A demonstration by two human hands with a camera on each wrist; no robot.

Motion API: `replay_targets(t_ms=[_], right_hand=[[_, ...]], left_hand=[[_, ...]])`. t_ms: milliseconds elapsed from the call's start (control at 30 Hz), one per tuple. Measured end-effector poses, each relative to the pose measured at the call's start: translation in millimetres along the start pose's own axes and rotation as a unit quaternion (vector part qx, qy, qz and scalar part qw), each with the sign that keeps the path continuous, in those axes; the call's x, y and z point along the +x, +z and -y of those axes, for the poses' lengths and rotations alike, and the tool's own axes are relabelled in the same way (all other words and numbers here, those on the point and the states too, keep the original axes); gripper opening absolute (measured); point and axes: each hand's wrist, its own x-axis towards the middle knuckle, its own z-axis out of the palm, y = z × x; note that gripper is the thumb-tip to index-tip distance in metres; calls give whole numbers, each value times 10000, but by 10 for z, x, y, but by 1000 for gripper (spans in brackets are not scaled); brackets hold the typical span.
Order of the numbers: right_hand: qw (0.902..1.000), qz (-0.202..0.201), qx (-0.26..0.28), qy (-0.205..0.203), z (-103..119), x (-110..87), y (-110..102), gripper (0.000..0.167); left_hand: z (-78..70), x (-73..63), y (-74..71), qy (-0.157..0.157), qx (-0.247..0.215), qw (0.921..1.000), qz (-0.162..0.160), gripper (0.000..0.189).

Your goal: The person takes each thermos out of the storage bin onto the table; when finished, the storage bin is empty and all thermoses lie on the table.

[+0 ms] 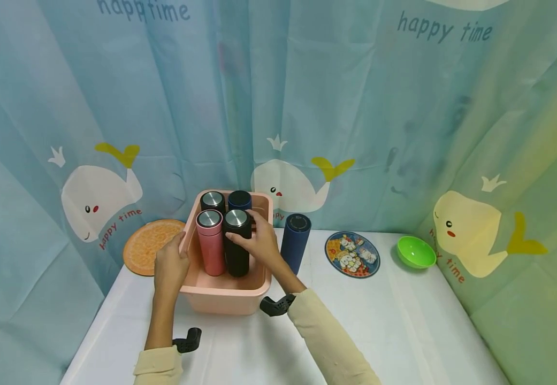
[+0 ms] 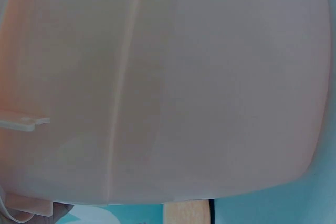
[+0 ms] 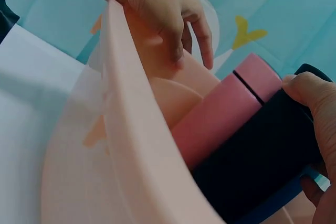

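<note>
A pink plastic tub (image 1: 222, 305) stands on the white table, its outer wall filling most of the left wrist view. My left hand (image 1: 169, 264) grips its left rim. Inside are a pink thermos (image 1: 212, 246), a black thermos (image 1: 237, 256) at the front right, another black one (image 1: 213, 200) behind, and a dark blue one (image 1: 240, 199) at the back right. Around the upper part of the front black thermos (image 3: 268, 145), my right hand (image 1: 261, 243) has its thumb and fingers curled. The thermos stands upright, next to the pink thermos (image 3: 226, 114).
Just right of the tub stands a blue thermos (image 1: 296, 240) on the table. Farther right lie a round cartoon-print mat (image 1: 352, 255) and a green bowl (image 1: 416, 252). An orange round mat (image 1: 150, 246) leans at the left. Curtains (image 1: 211, 107) hang behind the table.
</note>
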Motion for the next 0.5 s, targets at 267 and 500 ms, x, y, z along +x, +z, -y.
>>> replay_targets(t_ms=[267, 500], right_hand=[[9992, -149, 127, -335, 110, 14, -34, 70], [9972, -41, 600, -433, 228, 32, -142, 67]], left_hand=[[-16, -14, -10, 6, -38, 10000, 11, 50], [-1, -10, -13, 6, -16, 10000, 6, 51]])
